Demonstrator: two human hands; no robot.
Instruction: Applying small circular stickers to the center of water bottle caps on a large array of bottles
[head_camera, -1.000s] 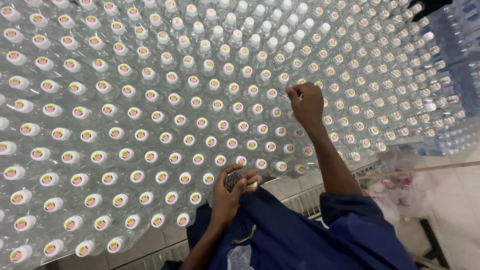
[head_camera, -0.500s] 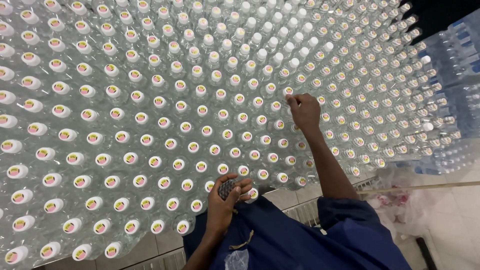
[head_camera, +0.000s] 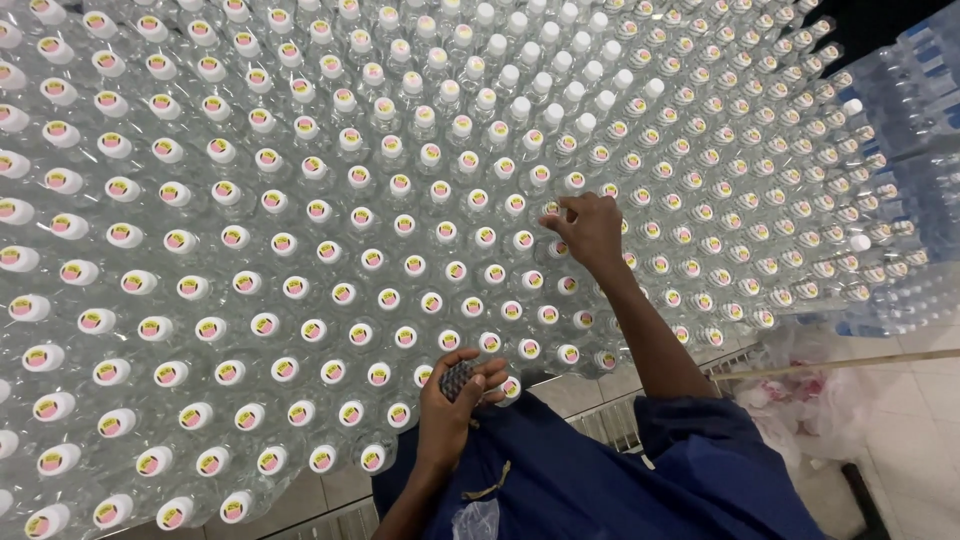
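Pinching white bottle cap (head_camera: 552, 212), right hand (head_camera: 592, 232) fingers clenched; left hand (head_camera: 448, 408) fingers grasping small dark ridged object (head_camera: 459, 378).

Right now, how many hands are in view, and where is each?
2. The right hand reaches out over the capped clear bottles, fingers at a cap. The left hand is near the body, holding a small dark object. No others visible.

Bright, even overhead light — glare on clear plastic — edges bowed, slightly soft.

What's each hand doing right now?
Left hand: closed around a small dark object.
Right hand: fingers pinched at a bottle cap, holding nothing else.
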